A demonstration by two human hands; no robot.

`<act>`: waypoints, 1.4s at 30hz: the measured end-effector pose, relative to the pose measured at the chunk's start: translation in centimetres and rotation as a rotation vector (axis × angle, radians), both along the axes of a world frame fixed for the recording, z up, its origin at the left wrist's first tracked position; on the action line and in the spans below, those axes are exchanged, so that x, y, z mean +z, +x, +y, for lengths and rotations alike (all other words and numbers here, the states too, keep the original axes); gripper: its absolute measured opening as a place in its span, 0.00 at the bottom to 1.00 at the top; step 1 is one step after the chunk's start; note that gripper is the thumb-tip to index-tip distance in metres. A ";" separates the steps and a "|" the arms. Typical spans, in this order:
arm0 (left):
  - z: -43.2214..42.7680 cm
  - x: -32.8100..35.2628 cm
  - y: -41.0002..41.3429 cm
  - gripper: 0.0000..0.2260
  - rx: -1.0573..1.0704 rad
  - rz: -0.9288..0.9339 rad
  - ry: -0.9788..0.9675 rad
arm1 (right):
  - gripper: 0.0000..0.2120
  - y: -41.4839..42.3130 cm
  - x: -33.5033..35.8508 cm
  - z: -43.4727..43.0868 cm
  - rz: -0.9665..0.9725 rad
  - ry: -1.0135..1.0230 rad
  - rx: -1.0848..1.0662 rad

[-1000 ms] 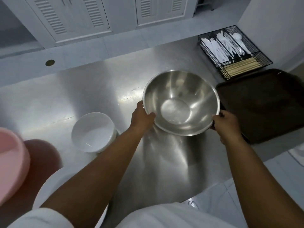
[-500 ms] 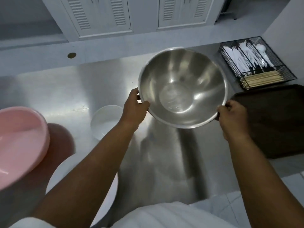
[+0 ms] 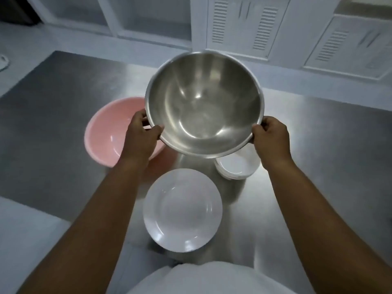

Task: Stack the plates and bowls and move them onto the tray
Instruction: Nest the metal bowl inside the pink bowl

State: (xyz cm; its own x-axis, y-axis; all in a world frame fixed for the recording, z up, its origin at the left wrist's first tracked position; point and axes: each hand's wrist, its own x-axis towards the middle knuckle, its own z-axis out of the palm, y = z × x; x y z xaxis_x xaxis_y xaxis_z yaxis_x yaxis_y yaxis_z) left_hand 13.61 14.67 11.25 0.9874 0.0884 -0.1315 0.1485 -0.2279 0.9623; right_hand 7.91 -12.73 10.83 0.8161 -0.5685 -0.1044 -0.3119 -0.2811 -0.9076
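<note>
I hold a large steel bowl (image 3: 204,102) in the air above the steel table, tilted toward me. My left hand (image 3: 141,135) grips its left rim and my right hand (image 3: 270,136) grips its right rim. A pink bowl (image 3: 106,132) sits on the table to the left, partly hidden behind my left hand and the steel bowl. A white plate (image 3: 182,210) lies near the front edge between my arms. Small white bowls (image 3: 235,167), stacked, stand under my right hand. The tray is out of view.
The steel table (image 3: 53,107) stretches left and right. White louvred cabinet doors (image 3: 244,26) stand behind it. My white garment (image 3: 201,279) fills the bottom of the frame.
The steel bowl has been lifted and carried left, away from the tray. My view has swung left, so the tray and cutlery basket are gone and the pink bowl and plate are central.
</note>
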 end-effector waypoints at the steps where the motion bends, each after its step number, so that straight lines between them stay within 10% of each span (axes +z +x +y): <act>1: 2.1 -0.2 0.2 0.19 0.046 0.008 0.004 | 0.07 1.2 -0.1 1.8 0.009 0.002 0.047; 14: 18.7 -6.7 3.2 0.17 0.288 0.185 -0.023 | 0.08 11.6 -4.6 17.0 0.190 -0.068 0.376; 42: 17.6 -9.0 1.3 0.22 0.431 0.032 0.479 | 0.22 9.4 -6.9 16.6 0.178 -0.356 0.389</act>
